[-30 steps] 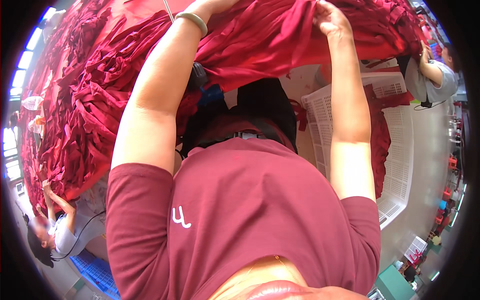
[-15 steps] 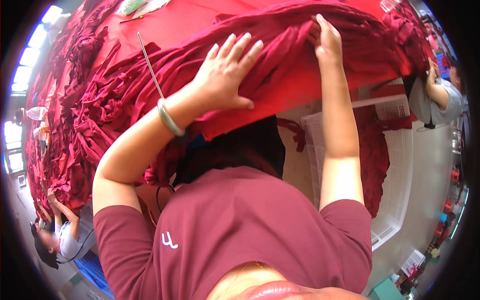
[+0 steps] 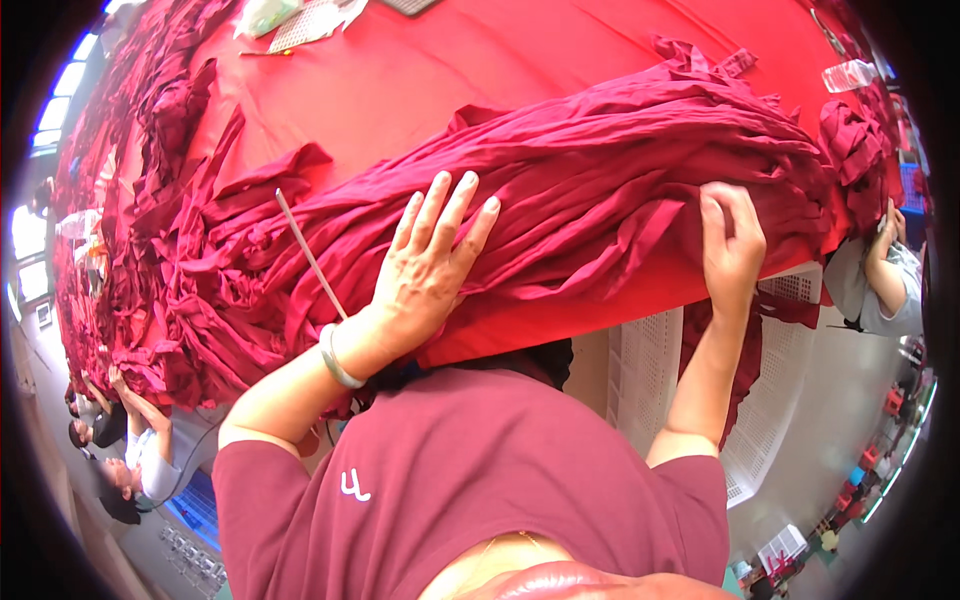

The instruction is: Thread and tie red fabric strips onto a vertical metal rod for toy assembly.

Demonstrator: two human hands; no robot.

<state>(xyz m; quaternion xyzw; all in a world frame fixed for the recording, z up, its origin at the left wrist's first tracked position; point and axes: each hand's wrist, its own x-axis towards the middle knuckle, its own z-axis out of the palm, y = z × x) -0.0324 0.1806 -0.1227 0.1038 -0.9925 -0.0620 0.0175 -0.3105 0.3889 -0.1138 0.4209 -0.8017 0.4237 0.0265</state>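
Note:
A long bundle of dark red cloth [image 3: 600, 180] lies in lengthwise folds across the front of the red-covered table [image 3: 560, 50]. My left hand [image 3: 425, 265] rests flat on its left part, fingers spread and holding nothing. A pale bangle [image 3: 340, 357] circles that wrist. Toward the bundle's right end, my right hand [image 3: 733, 240] has its fingers curled at a fold of the cloth; the fingertips are partly hidden. A thin metal rod [image 3: 310, 250] lies slanting over the cloth beside my left wrist.
More dark red cloth [image 3: 150, 170] is heaped along the left. Clear plastic bottles stand or lie at the right [image 3: 848, 76] and left [image 3: 78, 224]. White perforated crates [image 3: 770, 430] are below the table edge. Co-workers sit at the left [image 3: 150, 465] and right [image 3: 890, 285].
The whole view has shifted, showing more of the tabletop. My right hand has moved right and curled its fingers. The cloth it held up now lies lower on the table; my left hand stays spread.

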